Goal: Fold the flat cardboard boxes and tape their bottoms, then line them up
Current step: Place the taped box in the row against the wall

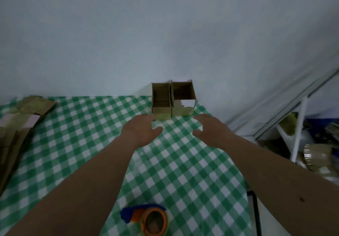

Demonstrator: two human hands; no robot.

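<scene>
Both boxes (173,99) stand side by side dead ahead; left hand (142,130) nearer, right hand (211,131) just short (each grip wide, holding nothing).

1. The person is stretching both bare arms forward, the forearms entering from the lower corners and converging toward the middle of the view.
2. The left hand (142,128) is lying palm down with its fingers relaxed and slightly spread, the thumb pointing inward toward the other hand; it is holding nothing.
3. The right hand (211,130) is mirroring it, palm down, fingers loosely extended forward and the thumb angling inward; it is also gripping nothing.
4. The two hands are sitting at about the same reach, apart from each other with a clear gap between the thumbs.
5. Both wrists are staying straight, in line with the forearms.
</scene>
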